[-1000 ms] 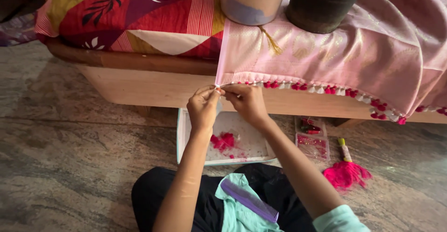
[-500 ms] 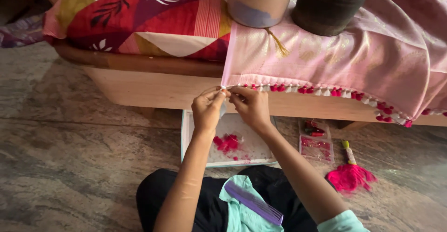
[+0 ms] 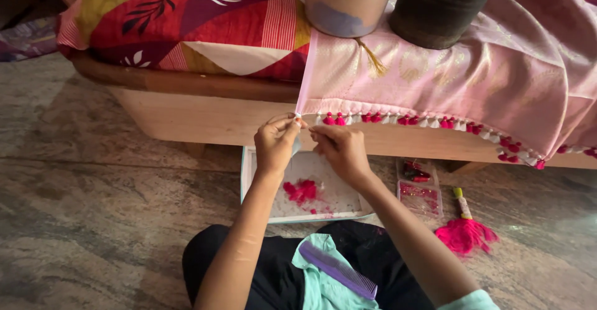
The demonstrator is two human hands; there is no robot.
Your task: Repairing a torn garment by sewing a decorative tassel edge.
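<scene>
At five o'clock from our hands lies a clear rectangular plastic packet of red bits on the stone floor. Our left hand and right hand are both pinched narrow on the corner of the pink tasselled woven cloth, which hangs off the bed at twelve o'clock, just above them.

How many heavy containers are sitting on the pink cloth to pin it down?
2. A tan cylindrical container stands near the pink cloth's left edge, and a dark round pot sits just right of it. Others may lie beyond the top of the view.
</scene>
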